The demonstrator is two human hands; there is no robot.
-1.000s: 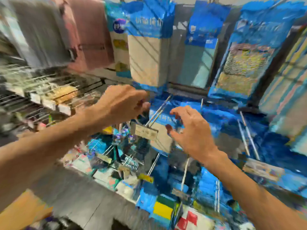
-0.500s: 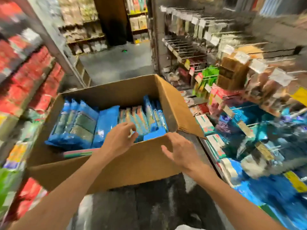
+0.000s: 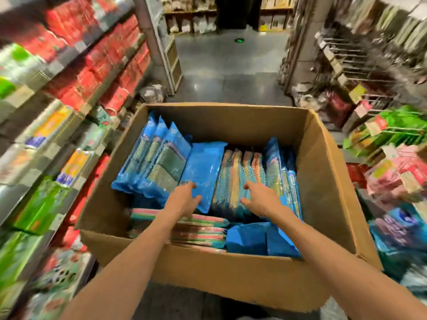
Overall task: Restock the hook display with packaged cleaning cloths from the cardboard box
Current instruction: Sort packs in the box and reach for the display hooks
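Cardboard box [image 3: 231, 269] with cloth packs [image 3: 242, 179] filed on edge, presumably so one lifts out cleanly. Inside it, left grip [image 3: 182, 199] and right grip [image 3: 261, 199], both spread and empty, hover at the row, the left against a blue pack [image 3: 205, 167].

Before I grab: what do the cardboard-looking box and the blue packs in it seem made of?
The box looks like plain brown cardboard: matte, with creased flaps and raw edges. The blue packs seem glossy plastic film: they catch light and wrinkle, and clear windows on some show textured cloth inside, though blur leaves the weave open.
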